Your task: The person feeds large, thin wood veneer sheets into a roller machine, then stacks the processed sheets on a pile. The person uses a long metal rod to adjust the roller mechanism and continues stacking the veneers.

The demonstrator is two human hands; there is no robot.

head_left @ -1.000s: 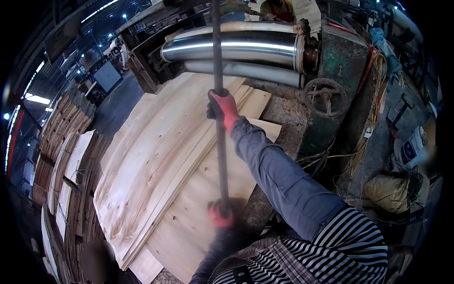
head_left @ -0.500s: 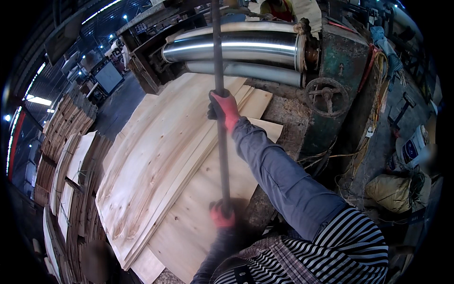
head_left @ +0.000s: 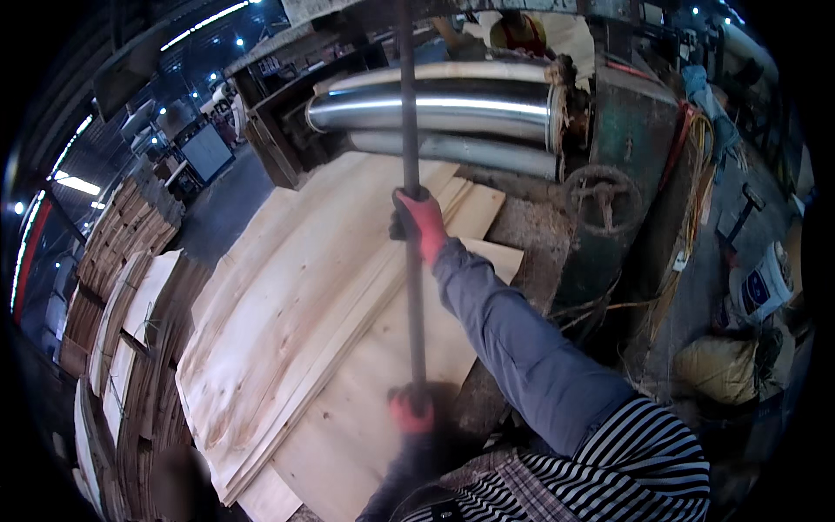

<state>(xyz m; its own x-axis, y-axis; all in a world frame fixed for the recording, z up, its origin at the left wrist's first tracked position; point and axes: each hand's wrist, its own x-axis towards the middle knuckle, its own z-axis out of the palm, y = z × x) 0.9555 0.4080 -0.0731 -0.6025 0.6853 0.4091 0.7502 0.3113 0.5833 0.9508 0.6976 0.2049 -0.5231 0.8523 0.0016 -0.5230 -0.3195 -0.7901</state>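
A long dark pole [head_left: 410, 130] stands nearly upright in front of me and runs out past the top of the view. My right hand [head_left: 421, 223], in a red and black glove, is wrapped round its middle with the arm stretched forward. Lower and closer to my body, my gloved left hand [head_left: 410, 412] grips the pole's near end; it is somewhat blurred. Beneath both hands lies a stack of pale wood veneer sheets [head_left: 287, 287], its layers overlapping unevenly. Where the pole's far end reaches cannot be seen.
Beyond the veneer is a machine with a shiny metal roller [head_left: 496, 111] and a handwheel [head_left: 602, 200] on its green side. Bundled veneer [head_left: 130, 339] stands at left. A bucket [head_left: 764, 285], a sack [head_left: 718, 369] and a hammer [head_left: 744, 209] lie at right. Another person [head_left: 519, 35] is behind the machine.
The scene sits slightly lower in the picture, and more of the person behind the machine shows. Both hands keep their grip on the pole.
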